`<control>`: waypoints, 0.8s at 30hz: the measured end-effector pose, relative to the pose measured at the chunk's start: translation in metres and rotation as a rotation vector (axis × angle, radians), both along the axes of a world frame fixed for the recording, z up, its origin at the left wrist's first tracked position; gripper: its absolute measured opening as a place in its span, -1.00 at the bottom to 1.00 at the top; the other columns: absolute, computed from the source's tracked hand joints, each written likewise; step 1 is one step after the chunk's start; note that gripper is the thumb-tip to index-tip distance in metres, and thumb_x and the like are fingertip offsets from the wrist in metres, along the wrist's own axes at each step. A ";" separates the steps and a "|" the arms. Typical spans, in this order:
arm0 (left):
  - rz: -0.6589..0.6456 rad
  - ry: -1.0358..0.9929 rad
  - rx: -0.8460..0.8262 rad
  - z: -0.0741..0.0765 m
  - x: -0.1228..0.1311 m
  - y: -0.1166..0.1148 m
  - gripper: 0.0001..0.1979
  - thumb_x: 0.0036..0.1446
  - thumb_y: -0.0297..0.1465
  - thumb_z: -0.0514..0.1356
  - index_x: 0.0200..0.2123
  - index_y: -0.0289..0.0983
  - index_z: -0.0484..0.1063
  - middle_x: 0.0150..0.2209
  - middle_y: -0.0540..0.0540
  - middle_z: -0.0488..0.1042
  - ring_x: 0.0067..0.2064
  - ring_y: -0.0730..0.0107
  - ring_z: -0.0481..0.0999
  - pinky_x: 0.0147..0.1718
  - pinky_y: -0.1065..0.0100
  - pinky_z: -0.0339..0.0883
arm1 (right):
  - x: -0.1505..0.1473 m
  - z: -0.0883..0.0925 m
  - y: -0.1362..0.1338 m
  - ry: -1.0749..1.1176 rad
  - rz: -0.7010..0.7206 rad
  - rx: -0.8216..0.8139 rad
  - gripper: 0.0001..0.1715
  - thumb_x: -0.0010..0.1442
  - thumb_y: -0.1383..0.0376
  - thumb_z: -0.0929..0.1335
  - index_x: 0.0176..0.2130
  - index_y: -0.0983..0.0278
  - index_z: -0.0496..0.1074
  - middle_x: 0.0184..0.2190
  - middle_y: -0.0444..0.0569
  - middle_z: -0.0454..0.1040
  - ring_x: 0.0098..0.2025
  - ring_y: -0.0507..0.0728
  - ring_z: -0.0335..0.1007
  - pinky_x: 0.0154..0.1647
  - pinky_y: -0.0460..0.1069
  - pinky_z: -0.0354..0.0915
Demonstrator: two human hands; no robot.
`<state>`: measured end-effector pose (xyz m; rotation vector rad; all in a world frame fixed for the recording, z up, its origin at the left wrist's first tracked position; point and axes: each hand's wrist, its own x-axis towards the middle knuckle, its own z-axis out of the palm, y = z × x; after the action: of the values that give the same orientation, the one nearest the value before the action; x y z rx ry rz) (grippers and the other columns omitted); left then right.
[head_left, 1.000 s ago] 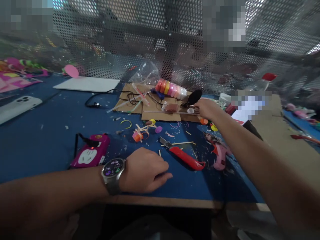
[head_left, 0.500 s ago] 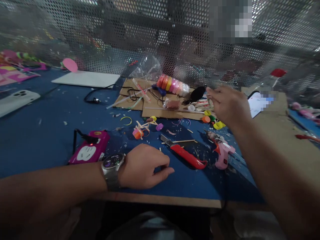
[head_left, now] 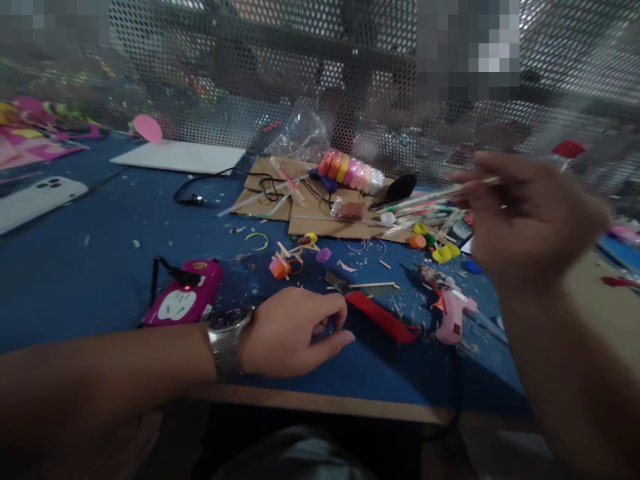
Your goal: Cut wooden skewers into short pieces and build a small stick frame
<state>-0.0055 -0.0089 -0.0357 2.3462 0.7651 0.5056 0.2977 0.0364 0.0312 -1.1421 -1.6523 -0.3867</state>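
Note:
My right hand (head_left: 530,217) is raised above the table at the right, blurred, its fingers pinched on a thin pale stick or straw (head_left: 430,195) that points left. My left hand (head_left: 290,330), with a watch on the wrist, rests on the blue mat (head_left: 90,267) near the front edge, fingers curled loosely with nothing seen in them. Just right of it lies a red utility knife (head_left: 380,317). A pink glue gun (head_left: 450,310) lies further right, below my right hand.
Cardboard sheets (head_left: 320,220) at the back hold a stack of coloured caps (head_left: 350,172), straws and a black object. Loose caps, a small stick-and-cap model (head_left: 285,260), a pink power strip (head_left: 183,300), a white phone (head_left: 37,200) and a perforated metal screen (head_left: 250,67) surround the mat.
My right hand has lifted off the cardboard and come back toward me with a thin stick in its fingers. The left hand has curled its fingers slightly, staying in place.

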 end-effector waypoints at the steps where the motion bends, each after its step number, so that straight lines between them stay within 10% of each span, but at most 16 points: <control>1: 0.020 -0.025 -0.048 0.002 0.000 0.000 -0.72 0.42 -0.12 0.22 -0.24 -0.21 0.41 -0.51 0.12 0.40 -0.52 0.47 0.36 -0.48 0.37 0.10 | -0.009 0.005 -0.011 0.180 0.086 0.073 -0.72 0.43 0.15 0.48 0.09 0.09 0.68 -0.19 0.01 0.76 -0.16 0.28 0.73 -0.21 0.18 0.57; 10: 0.024 -0.074 -0.122 0.004 -0.003 0.003 -0.48 0.52 -0.07 0.08 -0.46 -0.25 0.32 -0.58 0.10 0.26 -0.54 0.53 0.26 -0.48 0.38 0.03 | -0.031 -0.025 -0.033 0.940 0.544 -0.467 -0.86 0.21 0.18 0.62 -0.19 0.09 0.71 -0.44 -0.16 0.63 -0.61 0.01 0.40 -0.66 -0.08 0.34; 15: -0.145 -0.058 -0.108 0.004 -0.001 0.000 -0.56 0.56 -0.19 0.05 -0.42 -0.22 0.22 -0.51 0.09 0.25 -0.49 0.48 0.25 -0.45 0.37 0.05 | -0.030 -0.045 -0.025 1.029 0.542 -0.564 -0.74 0.16 0.10 0.65 -0.15 0.06 0.71 -0.41 -0.19 0.67 -0.61 -0.03 0.40 -0.63 -0.12 0.40; 24: -0.071 -0.032 -0.140 0.001 0.003 -0.013 -0.55 0.58 -0.22 -0.06 -0.43 -0.20 0.15 -0.53 0.09 0.23 -0.51 0.45 0.16 -0.47 0.32 0.01 | -0.046 -0.053 -0.039 1.082 0.716 -0.870 -0.75 0.19 0.03 0.64 -0.24 0.09 0.70 -0.40 -0.14 0.72 -0.59 0.00 0.51 -0.60 -0.12 0.49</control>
<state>-0.0024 -0.0217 -0.0350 2.2216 0.6773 0.4437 0.2519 -0.0027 -0.0221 -0.9356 -1.0619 1.3051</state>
